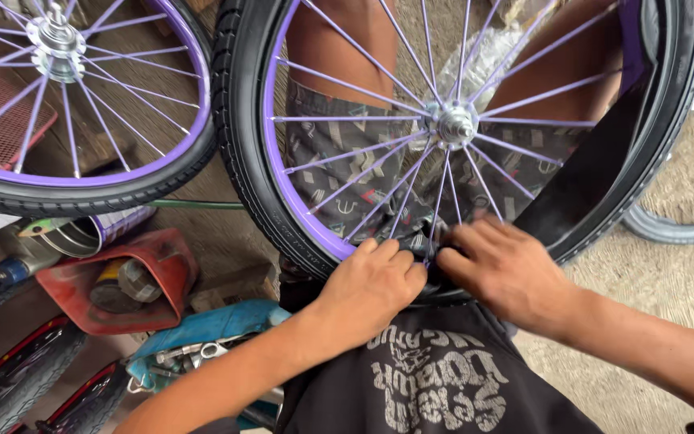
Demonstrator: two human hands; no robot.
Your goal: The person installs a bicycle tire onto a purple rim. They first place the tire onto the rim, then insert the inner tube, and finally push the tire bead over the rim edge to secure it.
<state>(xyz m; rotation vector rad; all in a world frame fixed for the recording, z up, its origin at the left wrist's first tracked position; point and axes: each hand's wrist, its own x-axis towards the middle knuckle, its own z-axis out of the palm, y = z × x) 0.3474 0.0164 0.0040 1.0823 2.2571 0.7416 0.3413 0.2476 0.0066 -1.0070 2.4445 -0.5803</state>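
A bicycle wheel (411, 120) with a purple rim and pale spokes is filling most of the view, standing upright between the person's knees and leaning toward the chest, its black tyre (246, 161) seated along the left side while on the right the rubber is peeling away from the rim in a loose flap (596, 185) — soft and floppy there, though the bead is probably stiff and stubborn to push over the metal. The wheel itself is looking light but springy, best steadied at the rim rather than by the thin spokes. A second purple-rimmed wheel (82, 96) is standing just beside it on the left, and a bare tyre (668, 229) is lying on the ground to the right. Lower left, a red tray (162, 273) is holding tins, with a blue cloth (210, 325) and some metal tools near it. At the bottom of the rim the left hand (371, 285) is curling over the tyre edge, fingers clenched on the rubber, and the right hand (508, 269) is pressing down beside it, fingertips pinching the same edge — the two hands nearly touching
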